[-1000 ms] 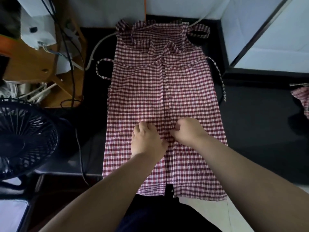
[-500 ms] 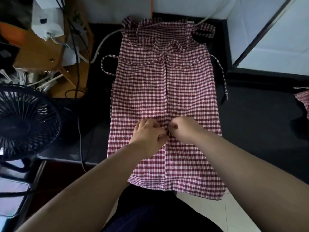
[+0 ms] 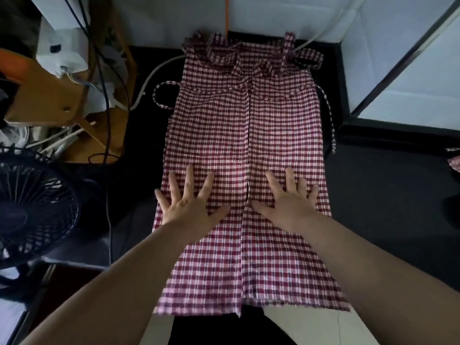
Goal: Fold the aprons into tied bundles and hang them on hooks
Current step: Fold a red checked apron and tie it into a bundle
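So the checked apron (image 3: 244,145) is being kept laid out lengthwise in the middle of the black table (image 3: 385,195). Its bib end is pointing to 12 o'clock and its hem to 6, where it looks like it's being left to hang over the near edge. Both long sides are being held folded in, so they meet along a centre line. It's being pressed down by two flat, spread hands with nothing gripped: the left hand (image 3: 189,202) on the 9 o'clock panel and the right hand (image 3: 288,202) on the 3 o'clock panel, apart, one on each side of that line.

Handling-wise, thin, light, floppy cloth is being dealt with here, by the look of it. The folds are probably only being held by palm pressure and could flop open once released. The hem corners at 5 and 7 o'clock are being suggested as the place to take hold. The left tie (image 3: 161,95) at 10 o'clock and the right tie (image 3: 328,115) at 2 o'clock are being left loose off the sides, handy for knotting but easy to snag.

Further out, a fan (image 3: 32,210) is being shown at 8 o'clock, and a bit of similar checked cloth (image 3: 454,165) at 3 o'clock.
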Demonstrator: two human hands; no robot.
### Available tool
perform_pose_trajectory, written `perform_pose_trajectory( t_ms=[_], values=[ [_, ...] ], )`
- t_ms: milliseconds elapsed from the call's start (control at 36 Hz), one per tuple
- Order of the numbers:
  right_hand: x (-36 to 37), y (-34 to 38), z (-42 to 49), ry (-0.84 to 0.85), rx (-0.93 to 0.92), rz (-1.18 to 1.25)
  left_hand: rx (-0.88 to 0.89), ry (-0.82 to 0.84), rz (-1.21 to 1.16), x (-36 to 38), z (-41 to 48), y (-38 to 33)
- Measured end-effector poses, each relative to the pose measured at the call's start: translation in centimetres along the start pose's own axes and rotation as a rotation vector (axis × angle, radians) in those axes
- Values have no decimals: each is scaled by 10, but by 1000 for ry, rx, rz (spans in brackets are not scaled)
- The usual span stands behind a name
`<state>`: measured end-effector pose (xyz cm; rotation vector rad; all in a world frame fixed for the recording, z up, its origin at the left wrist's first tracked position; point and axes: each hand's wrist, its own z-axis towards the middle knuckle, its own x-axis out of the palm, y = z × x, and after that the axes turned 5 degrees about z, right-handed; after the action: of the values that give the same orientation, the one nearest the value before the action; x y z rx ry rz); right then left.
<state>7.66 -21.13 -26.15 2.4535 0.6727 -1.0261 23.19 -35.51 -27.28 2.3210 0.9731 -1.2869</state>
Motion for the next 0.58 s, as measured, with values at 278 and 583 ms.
perform_pose_trajectory(
  t_ms=[278,583],
  values=[
    [-20,11,18,-444,-312,92,193,-315,-46,-18,15,-24],
    [34,-12,-36,-124,-284,-150,216,-124,201,21,-18,-15]
  ],
)
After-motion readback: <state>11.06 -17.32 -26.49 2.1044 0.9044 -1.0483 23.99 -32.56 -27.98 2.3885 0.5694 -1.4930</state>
